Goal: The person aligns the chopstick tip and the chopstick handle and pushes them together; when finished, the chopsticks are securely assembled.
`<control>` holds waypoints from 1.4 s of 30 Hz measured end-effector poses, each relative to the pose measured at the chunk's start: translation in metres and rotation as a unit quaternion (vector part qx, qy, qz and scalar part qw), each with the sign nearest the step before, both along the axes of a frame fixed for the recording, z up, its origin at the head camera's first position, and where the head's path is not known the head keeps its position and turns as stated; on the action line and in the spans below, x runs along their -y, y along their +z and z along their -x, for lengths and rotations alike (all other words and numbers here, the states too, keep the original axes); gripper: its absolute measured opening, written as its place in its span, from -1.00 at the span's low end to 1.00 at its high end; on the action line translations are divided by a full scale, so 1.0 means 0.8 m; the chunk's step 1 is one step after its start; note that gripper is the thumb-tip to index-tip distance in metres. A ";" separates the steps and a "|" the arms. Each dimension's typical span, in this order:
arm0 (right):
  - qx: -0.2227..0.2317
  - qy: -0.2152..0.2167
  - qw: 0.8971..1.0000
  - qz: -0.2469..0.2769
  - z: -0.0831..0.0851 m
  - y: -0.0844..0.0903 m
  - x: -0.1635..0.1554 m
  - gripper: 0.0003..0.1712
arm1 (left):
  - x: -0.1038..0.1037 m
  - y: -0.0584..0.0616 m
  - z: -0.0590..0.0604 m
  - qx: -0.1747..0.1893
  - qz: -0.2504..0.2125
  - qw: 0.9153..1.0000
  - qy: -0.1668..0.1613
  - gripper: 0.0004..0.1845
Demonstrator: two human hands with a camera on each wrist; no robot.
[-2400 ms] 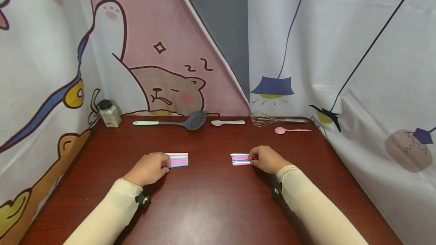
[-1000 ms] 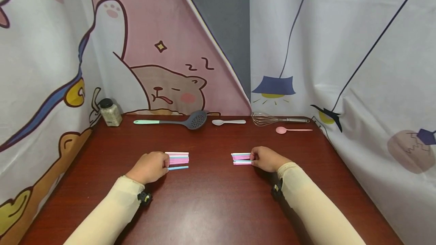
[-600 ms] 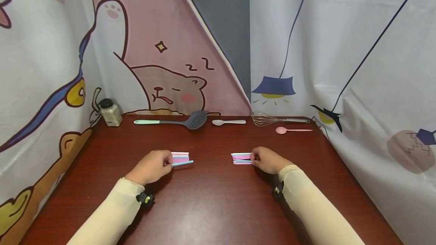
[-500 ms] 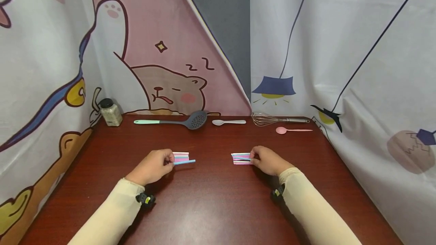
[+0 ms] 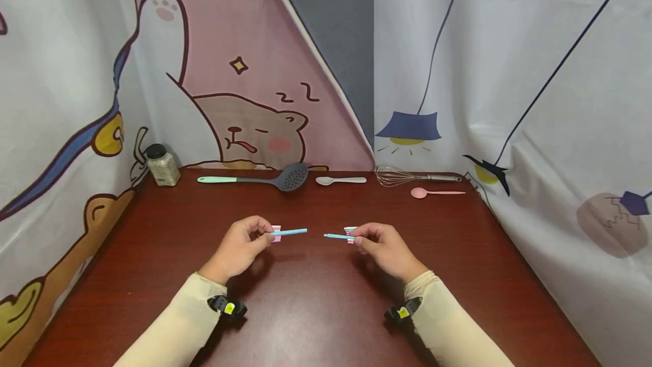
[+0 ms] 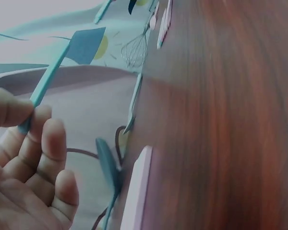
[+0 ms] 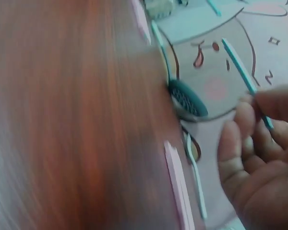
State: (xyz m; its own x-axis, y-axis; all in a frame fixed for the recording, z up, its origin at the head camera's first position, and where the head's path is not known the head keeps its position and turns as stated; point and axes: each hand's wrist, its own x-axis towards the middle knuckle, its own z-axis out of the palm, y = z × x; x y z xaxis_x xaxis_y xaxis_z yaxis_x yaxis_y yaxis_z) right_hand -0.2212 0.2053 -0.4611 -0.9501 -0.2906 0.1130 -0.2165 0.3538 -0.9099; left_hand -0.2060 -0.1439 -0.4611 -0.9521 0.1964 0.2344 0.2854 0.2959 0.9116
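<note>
Dark red wooden tabletop [image 5: 316, 310], enclosed by cartoon-printed curtains [image 5: 509, 72]. Left hand [image 5: 239, 245] and right hand [image 5: 384, 245]: each grip pinches one blue stick [image 5: 290, 232].

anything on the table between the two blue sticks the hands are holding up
Nothing visible. The left hand pinches a blue stick and the right hand pinches another blue stick, tips facing across an open gap over bare table. The skimmer and white spoon lie farther back.
</note>
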 end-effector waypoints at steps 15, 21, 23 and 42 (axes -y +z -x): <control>0.072 -0.112 0.950 0.283 -0.018 -0.018 0.053 -0.83 | -0.029 -0.011 -0.007 0.032 -0.059 0.997 0.027 -0.93; 0.053 -0.106 0.955 0.271 -0.021 -0.024 0.050 -0.88 | -0.031 -0.014 -0.008 0.020 -0.068 0.997 0.015 -0.92; 0.045 -0.105 0.957 0.268 -0.020 -0.025 0.049 -0.88 | -0.032 -0.015 -0.008 0.020 -0.071 0.997 0.010 -0.92; 0.013 -0.067 0.981 0.181 -0.020 -0.022 0.045 -0.77 | -0.031 -0.025 -0.009 -0.017 -0.070 0.997 -0.006 -0.94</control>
